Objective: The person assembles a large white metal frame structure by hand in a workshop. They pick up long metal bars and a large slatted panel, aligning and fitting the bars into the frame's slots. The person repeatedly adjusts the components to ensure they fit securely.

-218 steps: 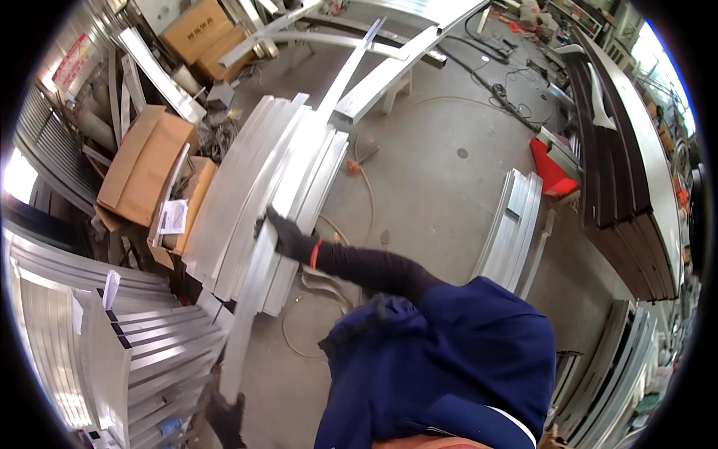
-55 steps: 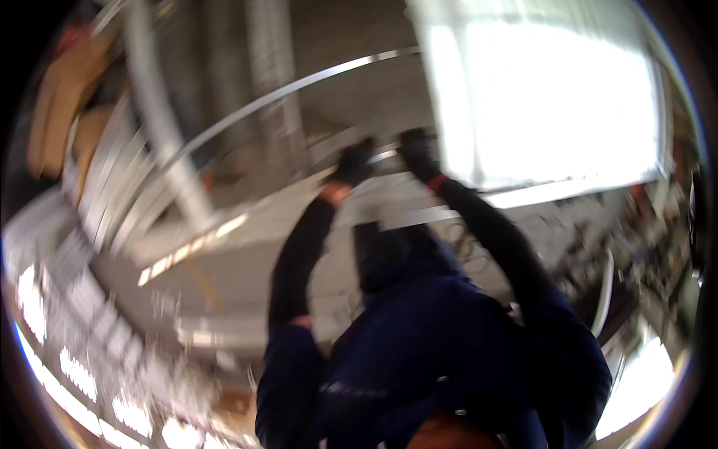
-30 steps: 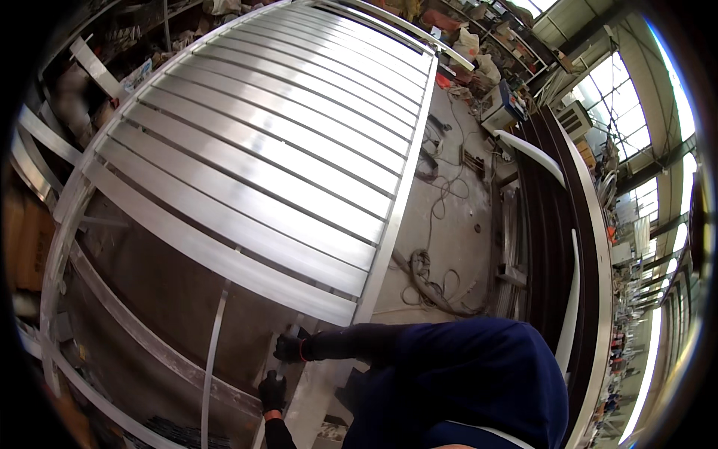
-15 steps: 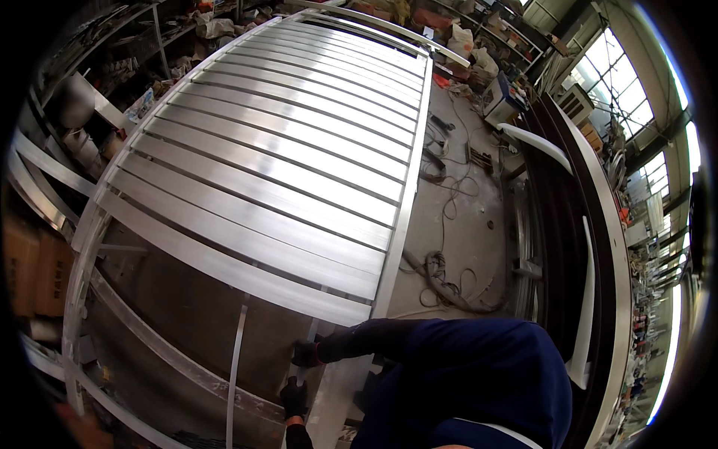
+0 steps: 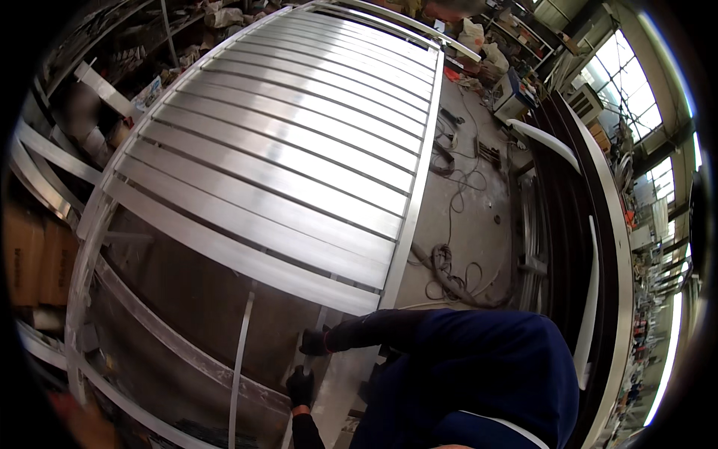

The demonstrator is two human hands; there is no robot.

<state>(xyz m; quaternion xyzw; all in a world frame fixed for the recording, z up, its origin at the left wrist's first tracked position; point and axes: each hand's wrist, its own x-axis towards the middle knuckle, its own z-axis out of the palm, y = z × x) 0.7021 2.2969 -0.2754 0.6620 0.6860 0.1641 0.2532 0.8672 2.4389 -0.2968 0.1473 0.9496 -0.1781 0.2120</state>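
A metal bar (image 5: pixel 322 318) is partly hidden by the left hand (image 5: pixel 301 387) and right hand (image 5: pixel 315 342). Whether its fingers are closed cannot be told for either hand.

Left hand (image 5: pixel 301 387), right hand (image 5: pixel 315 342) shifted to slatted frame (image 5: pixel 299 147).

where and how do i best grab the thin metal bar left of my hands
Probably by the bare stretch of the thin metal bar between the nearest slat and the whitish beam, from its right, the side nearest the left hand. The bar is narrow there with open space along both sides, so a grip could likely close around it.
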